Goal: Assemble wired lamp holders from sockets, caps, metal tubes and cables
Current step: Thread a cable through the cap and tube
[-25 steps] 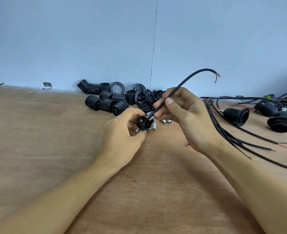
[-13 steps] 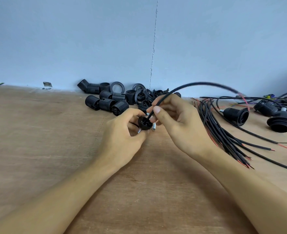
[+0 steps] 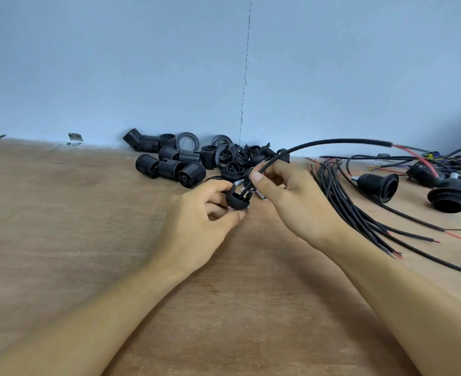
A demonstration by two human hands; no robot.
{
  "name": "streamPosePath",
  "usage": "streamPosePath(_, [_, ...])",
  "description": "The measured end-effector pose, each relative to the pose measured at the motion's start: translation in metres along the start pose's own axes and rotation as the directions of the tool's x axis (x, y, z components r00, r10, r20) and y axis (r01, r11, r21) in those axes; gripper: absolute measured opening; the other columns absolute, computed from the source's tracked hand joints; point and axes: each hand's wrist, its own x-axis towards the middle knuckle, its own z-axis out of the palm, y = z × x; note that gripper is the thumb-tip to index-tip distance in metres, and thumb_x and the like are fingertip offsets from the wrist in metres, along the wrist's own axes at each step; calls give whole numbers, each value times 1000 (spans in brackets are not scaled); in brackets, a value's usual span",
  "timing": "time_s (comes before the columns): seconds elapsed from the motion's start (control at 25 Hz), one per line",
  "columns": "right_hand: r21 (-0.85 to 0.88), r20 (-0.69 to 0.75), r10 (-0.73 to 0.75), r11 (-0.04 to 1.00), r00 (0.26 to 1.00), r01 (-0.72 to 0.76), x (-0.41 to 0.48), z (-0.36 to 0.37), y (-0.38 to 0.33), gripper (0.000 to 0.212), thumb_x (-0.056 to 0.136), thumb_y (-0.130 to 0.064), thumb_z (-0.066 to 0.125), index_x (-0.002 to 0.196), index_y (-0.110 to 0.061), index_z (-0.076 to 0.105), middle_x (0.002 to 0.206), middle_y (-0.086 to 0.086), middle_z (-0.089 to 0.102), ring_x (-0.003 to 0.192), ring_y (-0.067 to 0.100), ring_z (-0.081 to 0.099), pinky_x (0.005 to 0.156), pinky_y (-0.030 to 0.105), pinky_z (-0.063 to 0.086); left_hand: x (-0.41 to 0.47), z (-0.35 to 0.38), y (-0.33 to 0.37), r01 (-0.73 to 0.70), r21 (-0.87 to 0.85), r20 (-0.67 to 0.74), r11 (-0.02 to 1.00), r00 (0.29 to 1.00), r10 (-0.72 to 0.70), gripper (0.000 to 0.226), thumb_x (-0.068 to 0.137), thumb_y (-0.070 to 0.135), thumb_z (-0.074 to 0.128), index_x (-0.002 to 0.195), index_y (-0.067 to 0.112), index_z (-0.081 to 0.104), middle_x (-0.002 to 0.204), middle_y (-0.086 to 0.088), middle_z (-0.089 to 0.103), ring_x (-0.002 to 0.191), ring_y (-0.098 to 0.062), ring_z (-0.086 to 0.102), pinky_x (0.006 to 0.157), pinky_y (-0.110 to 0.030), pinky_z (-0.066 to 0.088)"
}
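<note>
Swung cable down since 1 second ago. Now runs from cap up and right. Pinching cable with right hand, gripping cap with left hand.

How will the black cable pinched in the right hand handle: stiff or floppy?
Probably springy rather than limp: the cable arches unsupported away from the right hand without sagging. Its red lead at the far end droops, so that tip likely bends easily. Thin for its length, it probably weighs little.

Two bare forearms, bare left hand, bare right hand, slim fingers, short plain fingernails
</note>
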Motion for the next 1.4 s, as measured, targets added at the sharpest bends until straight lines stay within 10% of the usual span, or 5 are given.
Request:
streamPosePath(0.36, [22,62,32,999,998,-34,0,9,7,20,92,-39,69,79,-23,67,69,-17,62,65,-2,52,65,12,40,0,0,-1,-29,17,25,999,999,28,42,83,8,82,109,39,71,88,12,76,75,-6,75,67,-11,52])
streamPosePath(0.64, [452,3,282,856,959,-253,6,8,4,26,100,-40,57,99,-18,70,82,-8,70,71,8,57,63,24,44,-3,1,1,30,-39,47,999,999,-29,38,82,5,83,110,29,72,90,8,77,74,-8,77,69,-14,55])
streamPosePath(1.12, [325,40,58,943,998,-68,3,-2,-2,21,98,-31,60,89,-19,75,88,-4,70,78,6,57,72,28,45,-6,7,4,33,-77,74,996,997,-28,38,82,12,84,111,32,68,92,9,76,77,-9,73,62,-19,53])
streamPosePath(1.4, [365,106,68,926,992,-102,0,8,-1,31,103,-41,52,107,-18,73,93,5,73,79,11,67,72,30,57,2,8,11,132,-415,104,900,990,-98,25,93,3,72,112,19,71,102,-5,78,88,-27,78,79,-34,63])
